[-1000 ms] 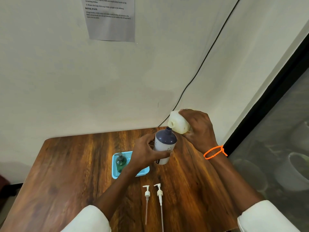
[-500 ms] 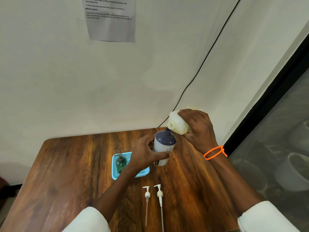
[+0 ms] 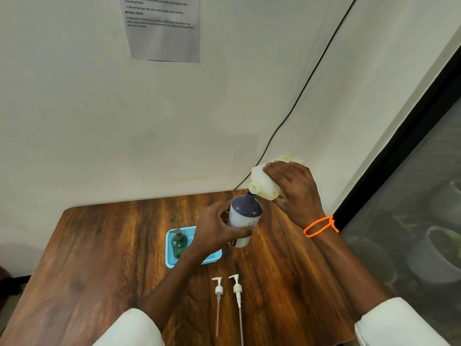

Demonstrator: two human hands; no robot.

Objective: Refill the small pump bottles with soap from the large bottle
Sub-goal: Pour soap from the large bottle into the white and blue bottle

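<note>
A: What lies nearest?
B: Two white pump heads [image 3: 218,288] [image 3: 237,287] on the wooden table [image 3: 99,245].
A: Beyond?
B: One green pump bottle [image 3: 178,245] in a blue basket [image 3: 170,255]; the left hand [image 3: 214,227] grips the white, dark-shouldered bottle [image 3: 243,218].
A: Farthest?
B: The right hand [image 3: 296,188] grasps one tilted cream large bottle [image 3: 263,184], mouth over its neck.

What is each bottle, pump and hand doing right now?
Large bottle: tipped, uncapped, mouth over the blue bottle's neck.
Blue bottle: uncapped, tilted.
Green bottle: upright in blue tray, pump on.
Two pumps: lying loose on table.
Left hand: grips blue bottle.
Right hand: grips large bottle.
</note>
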